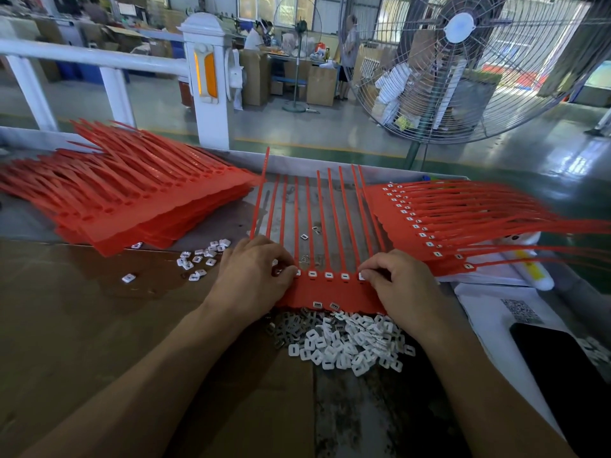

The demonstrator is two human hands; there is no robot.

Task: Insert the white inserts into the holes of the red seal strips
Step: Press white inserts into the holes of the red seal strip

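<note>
1. fingers of the left hand curl down, tips pressing a white insert at the left end of the red seal strip.
2. right hand fingertips pinch the rightmost insert.
3. loose inserts lie heaped just below the strip, between both wrists.

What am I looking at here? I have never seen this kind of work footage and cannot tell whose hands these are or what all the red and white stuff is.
There is one picture, taken by a camera on a person's head, looking down at their own two bare hands. No machine is involved. On the bench lies a red seal strip sheet with a row of holes, several already filled with white inserts. The left hand and right hand curl their fingertips onto that row at either end, apparently pressing inserts in. A pile of loose white inserts lies nearest the person. An unfilled red stack sits left; a filled stack sits right. Behind stands a big fan.
</note>
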